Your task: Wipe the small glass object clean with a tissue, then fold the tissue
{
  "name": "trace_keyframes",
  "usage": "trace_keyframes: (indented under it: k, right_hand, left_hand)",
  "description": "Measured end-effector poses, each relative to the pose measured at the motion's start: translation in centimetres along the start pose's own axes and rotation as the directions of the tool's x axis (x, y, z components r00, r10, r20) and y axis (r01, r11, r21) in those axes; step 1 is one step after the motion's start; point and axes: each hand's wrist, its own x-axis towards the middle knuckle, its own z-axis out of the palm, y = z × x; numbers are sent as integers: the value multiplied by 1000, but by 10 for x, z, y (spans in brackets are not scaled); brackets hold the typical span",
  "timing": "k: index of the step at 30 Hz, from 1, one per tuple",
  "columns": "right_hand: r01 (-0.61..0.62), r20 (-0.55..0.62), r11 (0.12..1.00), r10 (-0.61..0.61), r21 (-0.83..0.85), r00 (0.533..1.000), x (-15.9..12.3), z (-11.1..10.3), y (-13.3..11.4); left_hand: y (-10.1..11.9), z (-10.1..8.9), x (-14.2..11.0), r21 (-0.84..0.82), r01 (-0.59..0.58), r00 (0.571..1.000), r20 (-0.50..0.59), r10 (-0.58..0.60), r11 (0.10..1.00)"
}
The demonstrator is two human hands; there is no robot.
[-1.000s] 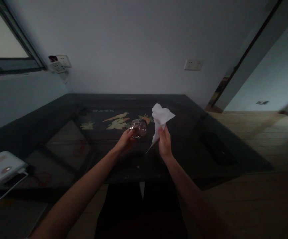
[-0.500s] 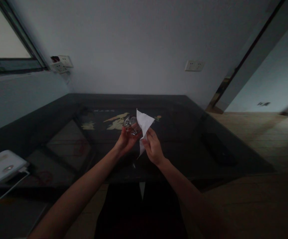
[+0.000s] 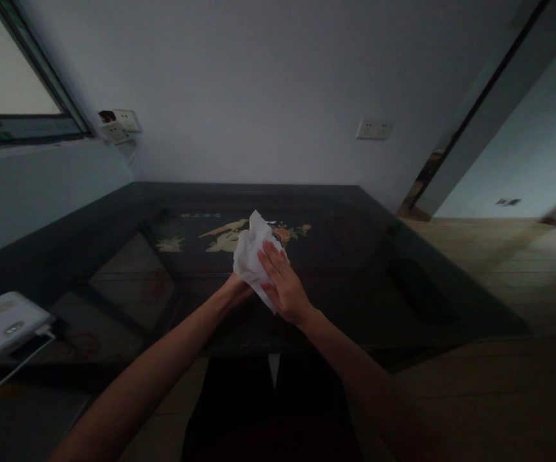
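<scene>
My right hand presses a crumpled white tissue against what my left hand holds, over the dark glass table. The tissue covers most of my left hand and hides the small glass jar that it held a moment ago. Only the heel of my left hand and its wrist show below the tissue. My right fingers lie curved over the tissue, gripping it.
A white box with a cable lies on the table's left edge. A dark flat object rests on the right part of the table. Painted birds and flowers show under the glass. Wall sockets sit on the wall behind.
My right hand moved left with the tissue and wrapped it over the glass jar in my left hand. The jar, visible before, is now hidden.
</scene>
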Motion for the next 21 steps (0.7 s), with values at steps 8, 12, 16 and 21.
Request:
trace_keyframes:
  k: [8,12,16,21]
  right_hand:
    - [-282,-133,908,335,308,933,0,0,19]
    - [-363,-102,761,485,537,868,0,4,24]
    - [-386,-177,721,570,575,802,4,5,25]
    - [-445,-265,627,723,640,638,3,-9,35]
  left_hand:
    - [-2,-1,-1,117,10,998,64,-18,993]
    - [1,0,-2,72,-46,996,78,40,996]
    - [3,3,-1,6,-53,999,-1,53,999]
    - [5,-2,1,-105,-25,998,-67,18,994]
